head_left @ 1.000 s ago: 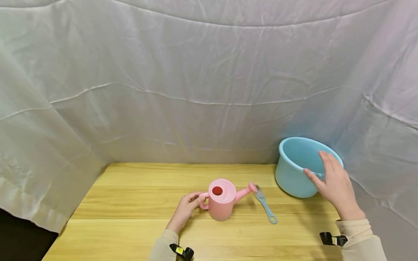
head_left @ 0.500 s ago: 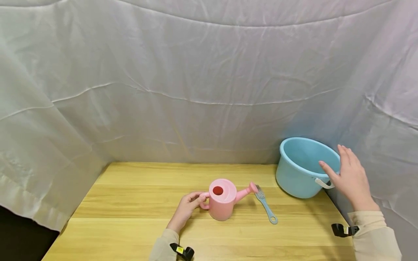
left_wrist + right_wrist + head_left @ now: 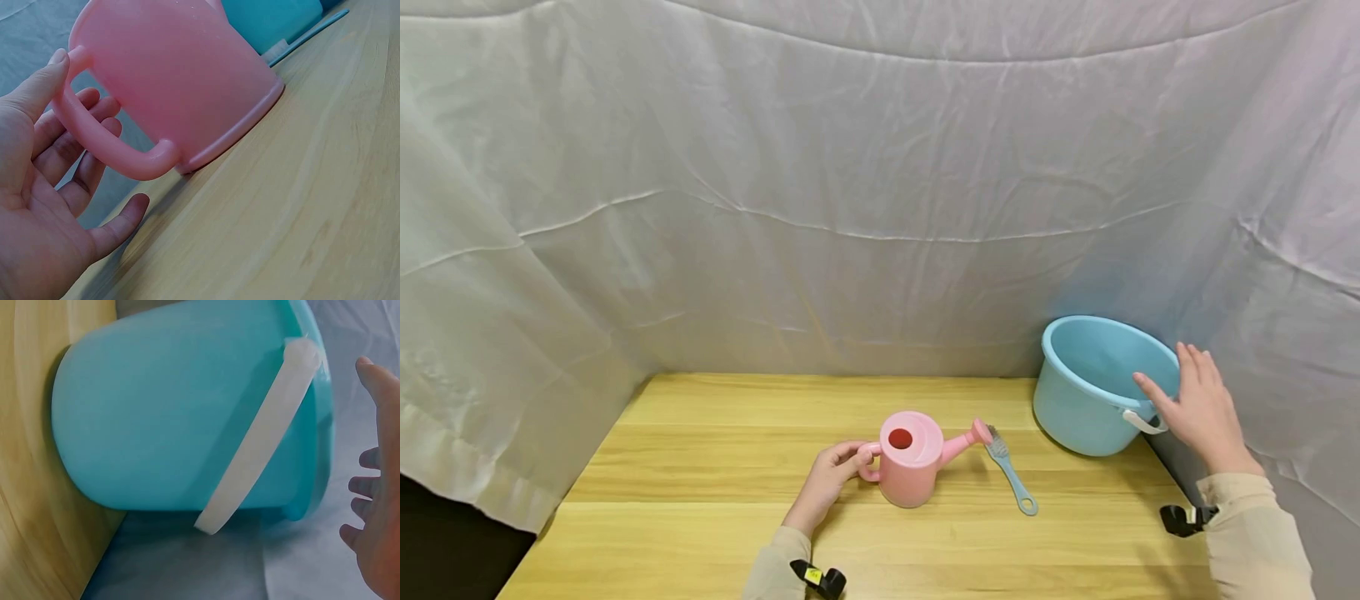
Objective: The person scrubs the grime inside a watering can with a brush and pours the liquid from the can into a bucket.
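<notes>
A pink watering can stands upright on the table, its spout pointing right. My left hand holds its handle; in the left wrist view the thumb lies on the top of the handle and the fingers curl behind it. A light blue bucket stands at the back right, its white handle hanging down the side. My right hand is at the bucket's right rim, fingers extended and thumb spread. Seen from the right wrist, a gap shows between that hand and the rim.
A small brush with a blue handle and grey bristles lies between the spout and the bucket, bristles under the spout's tip. Grey cloth hangs behind the wooden table and along both sides.
My right hand has moved right, from over the bucket's opening to its right rim, then dipped slightly. The white handle has come into view. My left hand and the watering can have stayed put.
</notes>
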A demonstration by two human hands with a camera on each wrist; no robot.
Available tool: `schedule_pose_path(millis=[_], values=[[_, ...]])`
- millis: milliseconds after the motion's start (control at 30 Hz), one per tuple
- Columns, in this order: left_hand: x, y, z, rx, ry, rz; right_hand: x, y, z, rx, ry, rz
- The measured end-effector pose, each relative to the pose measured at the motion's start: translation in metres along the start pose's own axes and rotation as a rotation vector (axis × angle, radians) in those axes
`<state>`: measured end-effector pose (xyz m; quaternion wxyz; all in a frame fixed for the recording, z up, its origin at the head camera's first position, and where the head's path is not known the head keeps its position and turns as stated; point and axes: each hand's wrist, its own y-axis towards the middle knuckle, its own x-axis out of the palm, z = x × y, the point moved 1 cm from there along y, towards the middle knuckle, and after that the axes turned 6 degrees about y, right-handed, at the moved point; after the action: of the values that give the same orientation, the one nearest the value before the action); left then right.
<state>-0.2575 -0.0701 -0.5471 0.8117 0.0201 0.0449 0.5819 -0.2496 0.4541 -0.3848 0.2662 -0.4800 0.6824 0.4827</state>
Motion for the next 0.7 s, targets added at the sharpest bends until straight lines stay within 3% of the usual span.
schedule_pose_path(millis=[333,700], values=[[0.000,0.001,-0.001,0.014,0.013,0.003,0.008,0.007,0.024,0.065,0.026,-0.105],[-0.001,0.000,-0.001,0.025,0.021,0.001,0.014,0.009,0.030,0.083,0.073,-0.170]])
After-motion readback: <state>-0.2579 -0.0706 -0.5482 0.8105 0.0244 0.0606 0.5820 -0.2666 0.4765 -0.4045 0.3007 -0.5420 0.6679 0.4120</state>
